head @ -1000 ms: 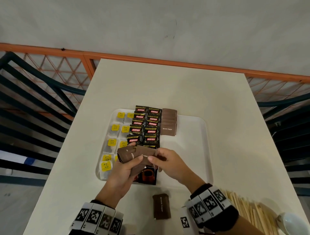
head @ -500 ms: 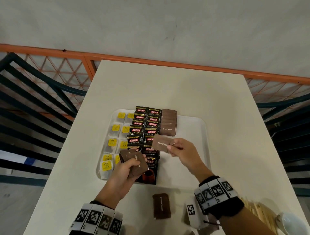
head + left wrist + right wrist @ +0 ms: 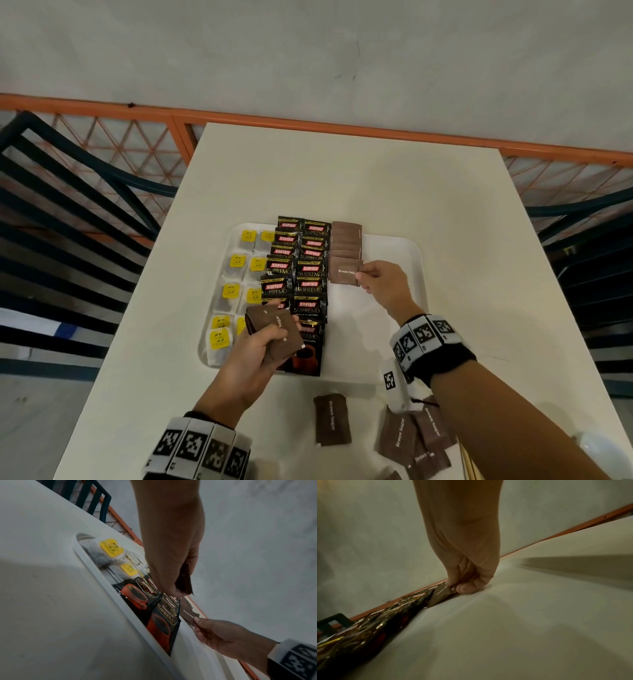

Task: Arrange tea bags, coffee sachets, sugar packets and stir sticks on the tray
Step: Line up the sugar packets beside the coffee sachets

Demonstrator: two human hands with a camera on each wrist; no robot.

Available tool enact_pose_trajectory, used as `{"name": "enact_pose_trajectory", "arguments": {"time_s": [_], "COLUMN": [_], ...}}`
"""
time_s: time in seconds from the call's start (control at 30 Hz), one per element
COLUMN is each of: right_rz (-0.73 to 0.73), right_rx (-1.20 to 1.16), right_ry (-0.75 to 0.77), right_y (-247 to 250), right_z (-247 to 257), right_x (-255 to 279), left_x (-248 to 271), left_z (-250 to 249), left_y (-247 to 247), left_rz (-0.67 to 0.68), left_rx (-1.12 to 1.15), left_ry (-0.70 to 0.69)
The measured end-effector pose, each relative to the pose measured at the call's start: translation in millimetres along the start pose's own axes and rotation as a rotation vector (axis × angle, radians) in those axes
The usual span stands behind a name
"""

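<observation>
Head view: "Brown Sugar" packet (image 3: 345,271)

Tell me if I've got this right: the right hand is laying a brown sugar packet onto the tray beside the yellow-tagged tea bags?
Not quite. In the head view the right hand lays the brown sugar packet beside the black coffee sachets, not the tea bags.

The left hand (image 3: 171,561) grips brown sugar packets (image 3: 185,582) above the tray (image 3: 109,588). The right hand (image 3: 221,634) pinches one sugar packet (image 3: 187,612) beside the coffee sachets (image 3: 163,622).
</observation>
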State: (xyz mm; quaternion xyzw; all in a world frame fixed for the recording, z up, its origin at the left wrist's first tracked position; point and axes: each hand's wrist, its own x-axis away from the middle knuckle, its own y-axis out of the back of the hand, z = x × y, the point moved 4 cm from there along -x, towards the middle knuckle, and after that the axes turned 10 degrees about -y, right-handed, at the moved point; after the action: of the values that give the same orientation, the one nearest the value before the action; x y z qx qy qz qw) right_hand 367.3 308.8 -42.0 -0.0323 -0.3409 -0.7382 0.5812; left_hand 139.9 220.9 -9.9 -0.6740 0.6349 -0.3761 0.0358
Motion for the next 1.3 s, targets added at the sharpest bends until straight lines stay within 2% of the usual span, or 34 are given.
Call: {"name": "enact_pose_trajectory", "arguments": {"time_s": [0.2, 0.43, 0.5, 0.57, 0.67, 0.8, 0.93, 1.07, 1.17, 1.3], "right_rz": [-0.141, -0.133, -0.038, 0.138, 0.399, 0.548, 0.538, 0.497, 0.398, 0.308], "right_rx": [0.010, 0.001, 0.035, 0.061, -0.044, -0.078, -0.135, 0.018, 0.145, 0.184], "right_ry": [0.018, 0.027, 0.053, 0.067, 0.030, 0.057, 0.026, 0.187, 0.313, 0.343], "right_y": [-2.5, -6.5, -13.6, -24.9, -38.8, -48.1, -49.5, -44.7, -41.3, -33.8], "right_z": [-1.9, 6.3, 11.9, 16.2, 19.7, 14.7, 9.8, 21.5, 29.9, 33.3], "right_x": [4.0, 30.4, 46.0, 65.9, 99.0, 122.9, 127.7, 133.3, 134.0, 131.7], "left_x": [2.2, 1.2, 1.0, 1.8, 4.5, 7.7, 11.4, 16.1, 17.0, 16.6], "left_z": [0.8, 2.1, 2.8, 3.2, 2.9, 3.6, 5.8, 3.4, 2.6, 0.2], "left_y": [0.4, 0.5, 0.4, -0.8, -4.2, -4.6, -2.1, -1.4, -2.2, -0.8], "left_rz": [-0.003, -0.003, 0.001, 0.008, 0.023, 0.024, -0.009, 0.018, 0.024, 0.024], "left_rx": [-0.039, -0.079, -0.108, -0.144, -0.172, -0.157, -0.156, -0.239, -0.244, -0.215], "left_ry": [-0.008, -0.016, -0.019, -0.030, -0.047, -0.056, -0.056, -0.084, -0.094, -0.090]}}
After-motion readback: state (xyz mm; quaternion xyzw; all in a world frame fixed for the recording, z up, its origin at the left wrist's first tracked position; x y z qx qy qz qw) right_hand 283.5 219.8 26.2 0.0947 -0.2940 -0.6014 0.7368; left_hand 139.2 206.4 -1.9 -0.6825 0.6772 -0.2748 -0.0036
